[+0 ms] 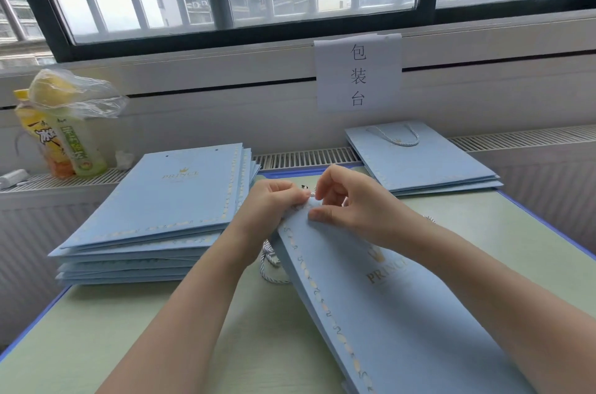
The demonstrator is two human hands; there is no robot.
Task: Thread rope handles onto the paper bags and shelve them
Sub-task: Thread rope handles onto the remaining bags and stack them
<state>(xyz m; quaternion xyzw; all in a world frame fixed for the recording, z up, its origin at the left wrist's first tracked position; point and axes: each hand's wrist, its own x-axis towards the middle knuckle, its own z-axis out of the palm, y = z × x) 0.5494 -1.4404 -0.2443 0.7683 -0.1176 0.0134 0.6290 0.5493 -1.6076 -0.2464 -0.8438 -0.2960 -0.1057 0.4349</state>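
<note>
Our left hand [274,200] and right hand [351,200] meet at the top edge of a flat blue bag [403,313] lying on the table [161,329], both pinching a rope [269,261] end there. Unthreaded bags form a stack [161,210] at left; a threaded pile [419,161] lies beyond.

We're looking at a matt light-blue paper bag [387,303] lower right, smooth card with shiny gold foil lettering and trim. The stack of flat bags [167,210] at left has the same matt paper finish. The rope handle [269,260] is twisted cord, slightly silky we think, hard to tell. Upper left, a crinkly clear plastic bag [80,93] sits over glossy plastic bottles [64,142]. The table [161,329] looks like smooth pale-green laminate.
</note>
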